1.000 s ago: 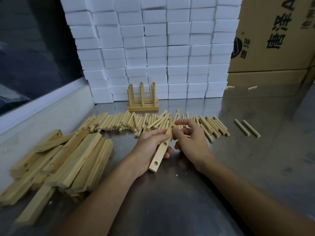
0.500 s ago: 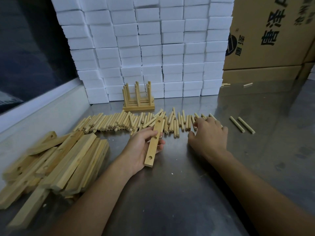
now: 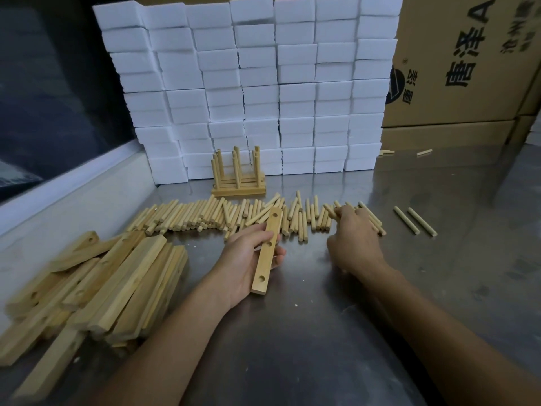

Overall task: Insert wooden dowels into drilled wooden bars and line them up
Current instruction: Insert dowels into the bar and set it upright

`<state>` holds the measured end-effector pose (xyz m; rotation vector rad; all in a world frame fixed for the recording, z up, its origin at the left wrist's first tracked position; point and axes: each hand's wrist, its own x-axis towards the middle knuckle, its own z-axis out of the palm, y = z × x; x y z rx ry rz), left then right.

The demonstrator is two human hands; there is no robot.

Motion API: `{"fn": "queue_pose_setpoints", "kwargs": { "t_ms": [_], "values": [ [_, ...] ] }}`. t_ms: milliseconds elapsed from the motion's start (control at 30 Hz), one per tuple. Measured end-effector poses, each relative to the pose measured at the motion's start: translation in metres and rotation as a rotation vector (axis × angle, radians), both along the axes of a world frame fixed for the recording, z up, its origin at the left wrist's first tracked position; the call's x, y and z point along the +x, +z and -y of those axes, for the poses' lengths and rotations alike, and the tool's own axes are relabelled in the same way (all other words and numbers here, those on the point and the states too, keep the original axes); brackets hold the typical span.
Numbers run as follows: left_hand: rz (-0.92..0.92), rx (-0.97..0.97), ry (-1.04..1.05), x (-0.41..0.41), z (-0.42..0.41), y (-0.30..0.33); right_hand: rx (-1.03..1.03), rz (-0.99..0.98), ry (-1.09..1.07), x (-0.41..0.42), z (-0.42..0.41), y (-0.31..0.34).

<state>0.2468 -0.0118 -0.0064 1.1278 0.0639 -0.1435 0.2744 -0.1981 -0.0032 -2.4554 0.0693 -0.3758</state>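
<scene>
My left hand (image 3: 248, 259) grips a drilled wooden bar (image 3: 268, 250) with three holes, held lengthwise above the steel table. My right hand (image 3: 352, 238) reaches into the right end of a long row of loose dowels (image 3: 205, 215), fingers curled over a few of them and pinching one dowel (image 3: 330, 210). A heap of drilled bars (image 3: 102, 285) lies at the left. Several finished bars with upright dowels (image 3: 238, 178) stand lined up at the back.
A wall of white foam blocks (image 3: 263, 83) stands behind the work. Cardboard boxes (image 3: 468, 68) fill the back right. Two separate dowels (image 3: 415, 221) lie to the right. The metal table (image 3: 322, 332) has a raised white ledge (image 3: 73, 183) along its left side.
My right hand left the bar and moved right to the dowel row, closing on a dowel. My left hand kept the bar and turned it more upright along the table.
</scene>
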Motion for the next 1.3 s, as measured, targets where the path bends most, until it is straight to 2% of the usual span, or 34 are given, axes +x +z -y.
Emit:
{"fn": "queue_pose_setpoints", "kwargs": {
  "t_ms": [100, 200, 533, 833, 1067, 1300],
  "values": [
    [0.026, 0.001, 0.02, -0.001, 0.002, 0.0, 0.186, 0.108, 0.132, -0.005, -0.008, -0.003],
    [0.05, 0.013, 0.043, -0.003, 0.004, 0.0, 0.288, 0.23, 0.191, -0.011, -0.017, -0.007],
    [0.076, 0.053, 0.075, -0.001, 0.007, -0.003, 0.328, 0.377, 0.309, -0.018, -0.025, -0.006],
    [0.217, 0.173, 0.081, -0.004, 0.007, -0.006, 0.257, 0.525, 0.404, -0.02, -0.03, -0.007],
    [0.341, 0.405, 0.104, -0.006, -0.001, -0.004, 0.206, 0.557, 0.399, -0.019, -0.025, -0.005],
    [0.399, 0.555, 0.128, -0.007, -0.003, -0.003, -0.073, 0.725, 0.403, -0.021, -0.02, -0.005]
  ]
}}
